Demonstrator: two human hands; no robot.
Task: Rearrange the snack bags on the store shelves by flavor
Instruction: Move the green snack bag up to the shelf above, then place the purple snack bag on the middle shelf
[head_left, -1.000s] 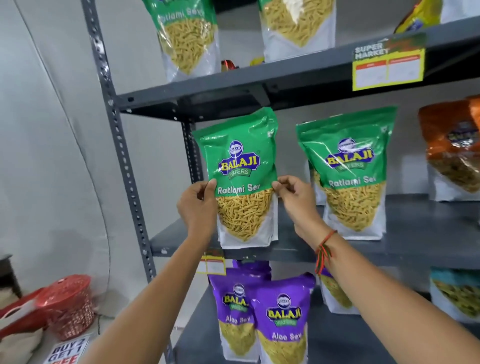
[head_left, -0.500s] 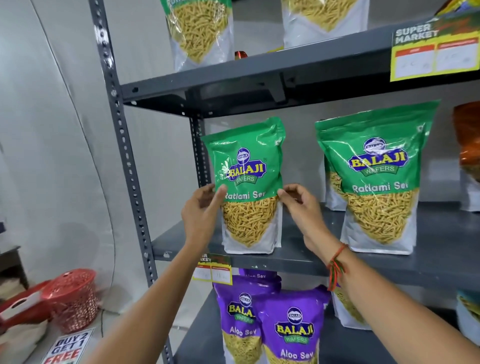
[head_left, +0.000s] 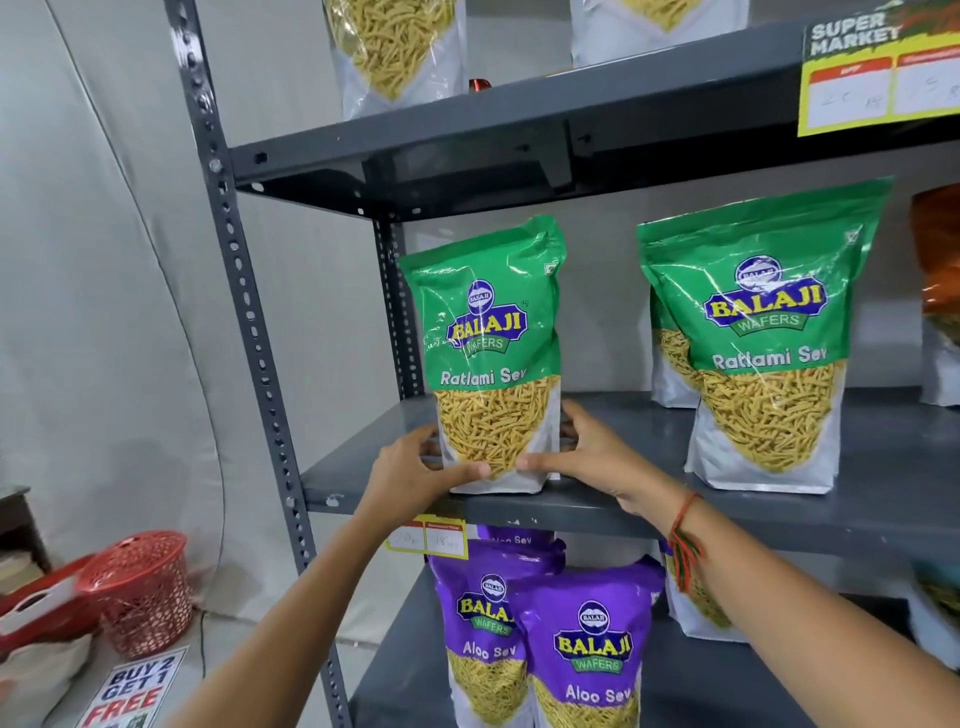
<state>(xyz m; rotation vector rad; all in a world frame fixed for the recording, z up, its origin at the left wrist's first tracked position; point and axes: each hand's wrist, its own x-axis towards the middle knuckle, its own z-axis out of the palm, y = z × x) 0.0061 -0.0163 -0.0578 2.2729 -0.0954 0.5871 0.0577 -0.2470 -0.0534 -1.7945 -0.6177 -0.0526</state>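
Note:
A green Ratlami Sev bag (head_left: 491, 332) stands upright at the left end of the grey middle shelf (head_left: 649, 506). My left hand (head_left: 410, 470) grips its lower left side with the thumb across the front. My right hand (head_left: 587, 452) grips its lower right side, thumb on the front too. Two more green Ratlami Sev bags (head_left: 763, 338) stand to the right, one behind the other. Purple Aloo Sev bags (head_left: 587, 649) stand on the shelf below. An orange bag (head_left: 940, 270) shows at the right edge.
The upper shelf (head_left: 519, 130) holds more sev bags and carries a yellow price tag (head_left: 878, 78). A perforated grey upright (head_left: 244, 338) frames the rack's left side. On the floor at left are a red basket (head_left: 137, 587) and a "Buy 2 Get 1 Free" sign (head_left: 132, 691).
Both hands slid down from the bag's middle to its lower corners. The bag now stands on the shelf.

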